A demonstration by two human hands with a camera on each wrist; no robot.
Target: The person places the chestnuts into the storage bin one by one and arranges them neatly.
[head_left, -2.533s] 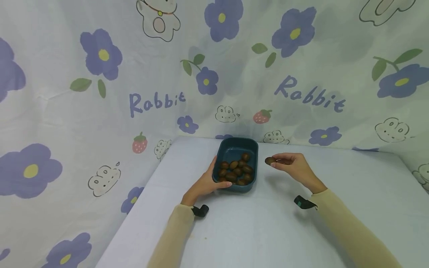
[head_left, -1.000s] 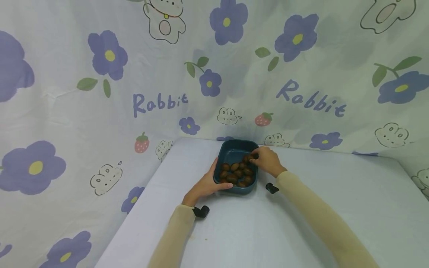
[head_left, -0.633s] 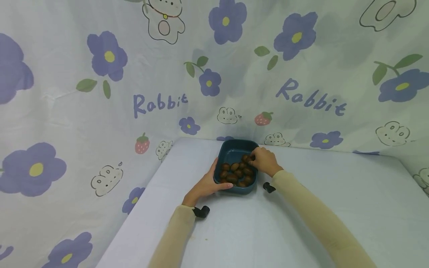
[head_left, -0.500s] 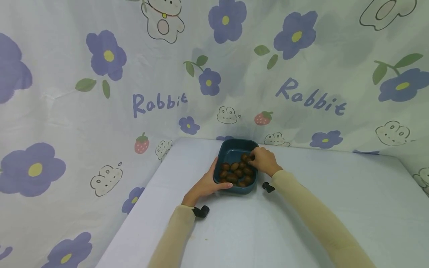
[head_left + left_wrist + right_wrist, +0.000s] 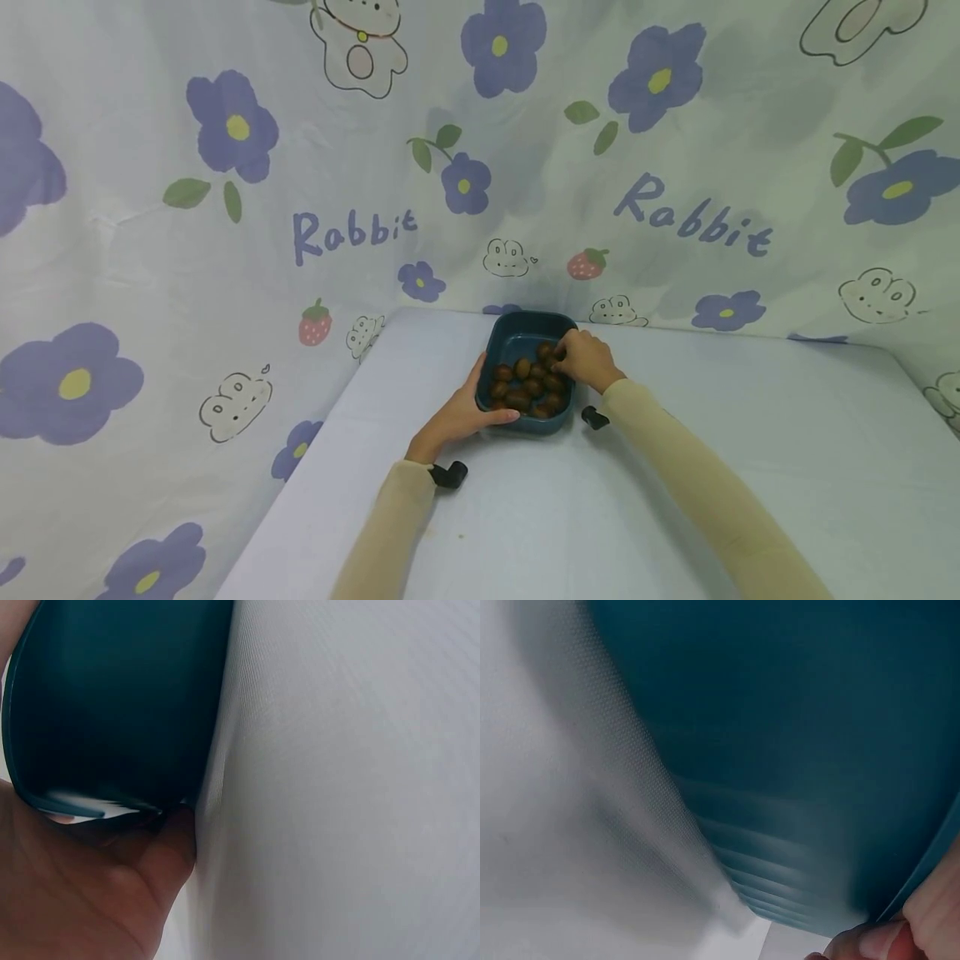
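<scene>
A deep teal rectangular container (image 5: 516,323) stands on the white table. Inside, several brown oval nut-like things (image 5: 517,401) cover the near part of its bottom. My left hand (image 5: 457,412) grips the container at its near left corner, with the thumb along the near side and fingers on the left wall. My right hand (image 5: 588,360) reaches over the right rim, its fingers curled down inside. Its thumb and forefinger appear to pinch one brown oval thing, partly hidden by the hand. In the right wrist view, the fingertips (image 5: 877,941) show beside the container's outer wall (image 5: 780,750).
The white tabletop (image 5: 517,517) spreads around the container. Behind it and to the left hangs a cloth (image 5: 337,167) printed with purple flowers, rabbits and strawberries. A black wrist camera (image 5: 450,475) sits at the left cuff, another wrist camera (image 5: 595,417) at the right.
My right hand has moved left from beside the container, carrying a brown oval thing, to inside the right rim. Since then it has shifted only slightly. My left hand keeps its hold on the container.
</scene>
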